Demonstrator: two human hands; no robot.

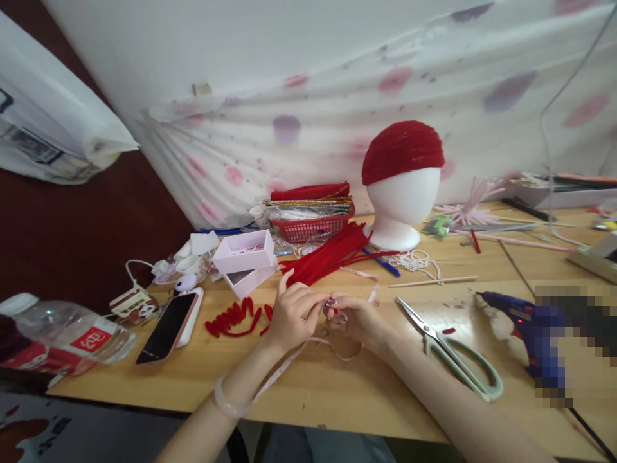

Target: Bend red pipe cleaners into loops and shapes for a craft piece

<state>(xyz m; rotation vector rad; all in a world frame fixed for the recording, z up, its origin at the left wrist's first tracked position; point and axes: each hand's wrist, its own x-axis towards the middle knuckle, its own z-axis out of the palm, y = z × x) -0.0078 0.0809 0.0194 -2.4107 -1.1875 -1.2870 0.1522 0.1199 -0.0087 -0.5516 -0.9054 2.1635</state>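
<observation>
My left hand (296, 316) and my right hand (359, 317) meet above the table, both with fingers pinched together. Between their fingertips is a small shiny dark-pink piece (330, 302), too small to name for certain. Under and around my hands curls a thin pale pink tape measure (284, 368), its other end lying farther back. Just beyond my left hand is a bundle of red pipe cleaners (328, 256). Bent red pipe-cleaner pieces (234, 319) lie to its left. Scissors with pale green handles (448, 350) rest, blades parted, right of my right hand.
A white foam head (405, 202) in a red cap (403, 151) stands at the back. Left are a red basket (313, 228), pink boxes (245, 254), a phone (168, 326) and a plastic bottle (80, 331). A blue glue gun (525, 321) lies right.
</observation>
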